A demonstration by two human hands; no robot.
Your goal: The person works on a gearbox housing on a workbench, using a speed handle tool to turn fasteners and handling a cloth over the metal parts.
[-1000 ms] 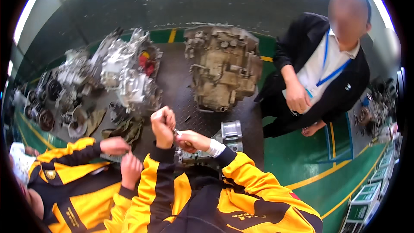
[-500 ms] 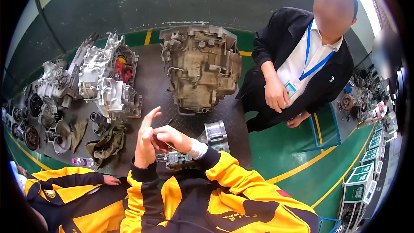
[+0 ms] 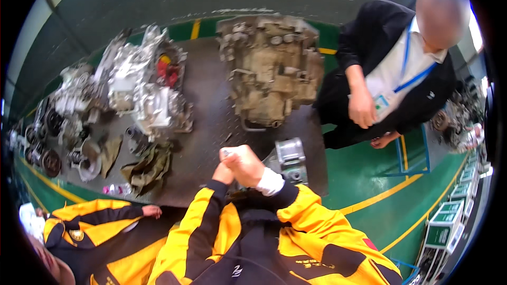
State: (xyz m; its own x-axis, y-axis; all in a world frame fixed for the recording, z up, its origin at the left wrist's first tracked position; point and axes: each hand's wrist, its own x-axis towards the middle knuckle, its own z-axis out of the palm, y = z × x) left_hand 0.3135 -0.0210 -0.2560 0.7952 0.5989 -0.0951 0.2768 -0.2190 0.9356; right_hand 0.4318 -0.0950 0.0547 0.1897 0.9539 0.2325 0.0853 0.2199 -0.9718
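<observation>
My right hand [image 3: 247, 165] is closed over the fingers of my left hand [image 3: 223, 174], and the two are pressed together above the table's front edge. A pale fingertip, apparently my left thumb, pokes out on top; the other left fingers are hidden. Whether anything lies between the hands cannot be seen. A white band [image 3: 271, 181] wraps my right wrist. Just right of my hands stands a grey metal housing [image 3: 290, 157], partly behind my sleeve. Beyond them sits a large, dirty gearbox [image 3: 277, 76] on the dark metal table [image 3: 203, 84].
A bright silver gearbox casing [image 3: 145, 82] with red and yellow inside stands at left, beside other gearbox parts [image 3: 79, 92]. An olive cloth [image 3: 148, 169] and a clear bottle [image 3: 117, 189] lie nearer. A person [image 3: 391, 68] stands right; a co-worker's hand [image 3: 152, 211] rests at lower left.
My left fingers pointed upward before; now my right hand is closed over them. Both hands are lower and further right in view. The whole scene has shifted rightward.
</observation>
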